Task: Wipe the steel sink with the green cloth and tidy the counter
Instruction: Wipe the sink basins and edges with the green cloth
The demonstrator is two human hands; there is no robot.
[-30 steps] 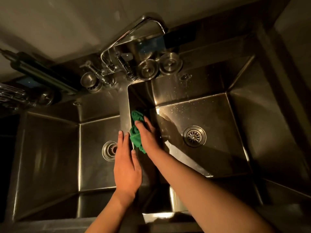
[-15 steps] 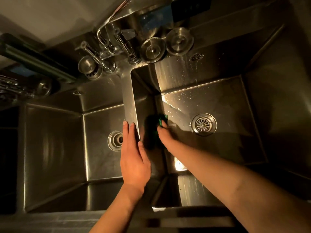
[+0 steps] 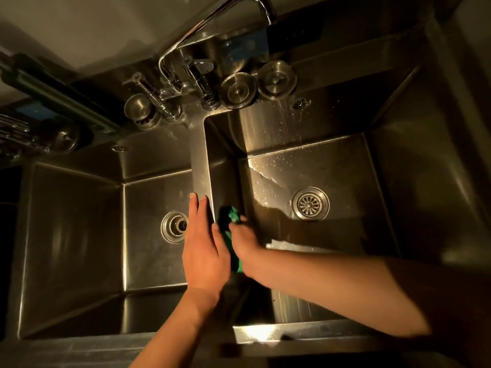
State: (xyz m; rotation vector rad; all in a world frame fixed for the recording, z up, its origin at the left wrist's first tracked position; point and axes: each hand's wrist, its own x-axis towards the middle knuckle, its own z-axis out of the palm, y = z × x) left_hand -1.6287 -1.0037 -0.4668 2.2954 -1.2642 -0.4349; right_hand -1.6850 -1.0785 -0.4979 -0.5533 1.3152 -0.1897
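The steel sink has two basins split by a narrow divider (image 3: 199, 166). My left hand (image 3: 204, 245) rests flat on the near part of that divider, fingers straight and pointing away from me. My right hand (image 3: 245, 245), blurred by motion, presses the green cloth (image 3: 233, 214) against the left inner wall of the right basin (image 3: 345, 176). The cloth bunches beyond my fingertips, and a strip of it shows under my palm. Water drops and a wet streak lie on the right basin's floor.
Each basin has a round drain: the right drain (image 3: 310, 203) and the left drain (image 3: 175, 226). The faucet (image 3: 212, 17) arches over the back ledge, where three steel strainer plugs (image 3: 238, 90) sit. A dark rack with utensils (image 3: 16, 128) stands far left.
My right hand slid the cloth down the wall toward the basin floor, then back up and nearer to me. My left hand stayed on the divider. The view shifted.
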